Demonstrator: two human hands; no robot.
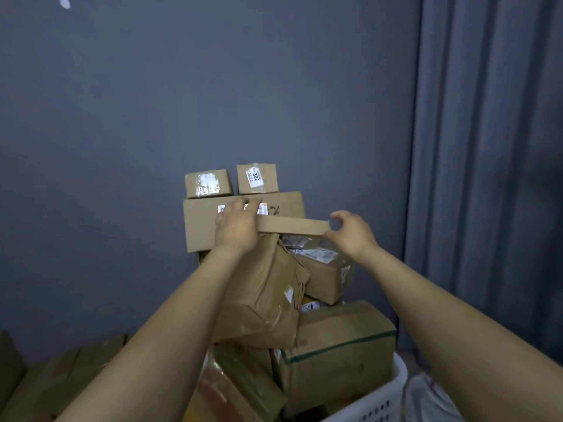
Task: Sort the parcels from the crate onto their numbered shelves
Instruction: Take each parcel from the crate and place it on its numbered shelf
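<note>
A flat, thin cardboard parcel (294, 226) is held level above the pile, edge toward me. My left hand (236, 225) grips its left end, fingers curled over the top. My right hand (352, 231) is at its right end, thumb touching the corner and fingers arched just above it. Below them the white slatted crate (380, 400) is heaped with brown parcels: a crumpled taped one (265, 296), a box with green tape (344, 351) and a small labelled box (326, 269).
Behind the held parcel, a large carton (201, 226) against the blue-grey wall carries two small boxes, one labelled 300 (257, 178). More cartons (45, 388) lie at lower left. A grey curtain (487, 147) hangs on the right, and a white bag (426, 400) lies beside the crate.
</note>
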